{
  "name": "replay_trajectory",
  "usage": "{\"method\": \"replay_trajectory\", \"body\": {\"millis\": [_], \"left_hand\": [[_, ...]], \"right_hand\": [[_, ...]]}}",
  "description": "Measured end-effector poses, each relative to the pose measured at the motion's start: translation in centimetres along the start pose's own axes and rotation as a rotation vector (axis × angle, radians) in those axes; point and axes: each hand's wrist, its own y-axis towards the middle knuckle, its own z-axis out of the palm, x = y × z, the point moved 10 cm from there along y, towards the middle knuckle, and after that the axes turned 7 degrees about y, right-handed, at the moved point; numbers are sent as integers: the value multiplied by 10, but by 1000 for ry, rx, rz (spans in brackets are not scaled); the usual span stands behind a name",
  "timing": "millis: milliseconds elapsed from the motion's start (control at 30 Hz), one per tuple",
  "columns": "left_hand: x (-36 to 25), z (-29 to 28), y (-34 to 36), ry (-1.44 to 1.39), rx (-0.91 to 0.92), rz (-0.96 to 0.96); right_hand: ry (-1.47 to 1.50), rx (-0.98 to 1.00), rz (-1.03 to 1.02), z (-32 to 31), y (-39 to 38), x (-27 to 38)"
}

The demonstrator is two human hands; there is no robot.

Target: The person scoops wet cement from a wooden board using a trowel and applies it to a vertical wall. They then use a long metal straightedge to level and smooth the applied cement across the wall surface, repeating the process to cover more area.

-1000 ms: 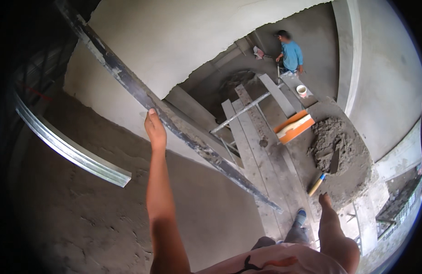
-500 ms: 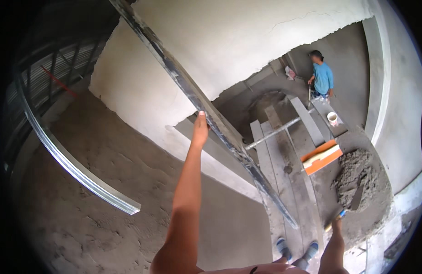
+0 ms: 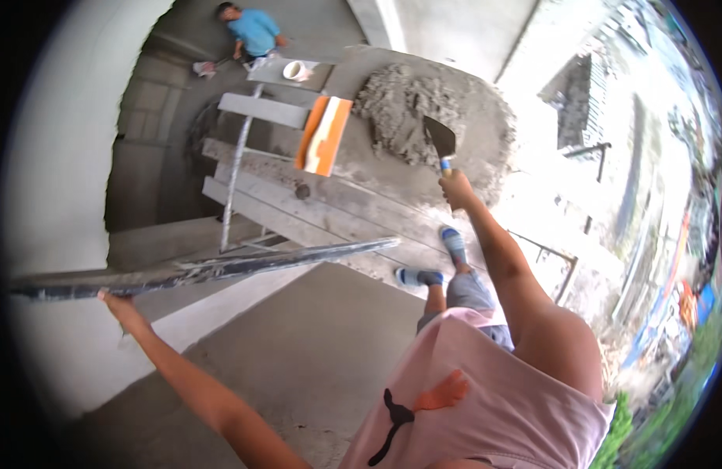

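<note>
Grey mortar [image 3: 404,113] lies lumpy; right hand [image 3: 456,190] clamps a flat-bladed trowel [image 3: 441,139], left hand [image 3: 125,311] seemingly grips a long, crusted bar [image 3: 220,269].

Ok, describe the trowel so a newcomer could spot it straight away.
Look for the mortar heap on the wide grey surface. At its lower right is the trowel, gripped in the right hand. Unlike the orange float to its left, it has a dark blade and blue-banded handle.

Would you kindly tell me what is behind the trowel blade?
Heaped grey mortar shows beyond the trowel blade and to its left. The patch directly behind the blade is covered and cannot be seen, nor can I tell whether the two touch.
</note>
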Motion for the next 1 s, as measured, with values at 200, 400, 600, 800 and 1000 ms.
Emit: {"method": "replay_trajectory", "body": {"millis": [200, 400, 600, 800, 1000], "left_hand": [[-64, 33, -44, 114, -58, 109], [-87, 46, -46, 154, -52, 118], [-69, 36, -52, 135, -65, 125], [-90, 47, -82, 65, -16, 189], [-176, 88, -132, 59, 79, 485]], "right_hand": [[-584, -359, -386, -72, -70, 83], [-729, -243, -184, -86, -12, 37], [-416, -370, -402, -73, -103, 87], [-341, -220, -551, -41, -113, 190], [-264, 39, -1055, 2, -258, 457]]}}
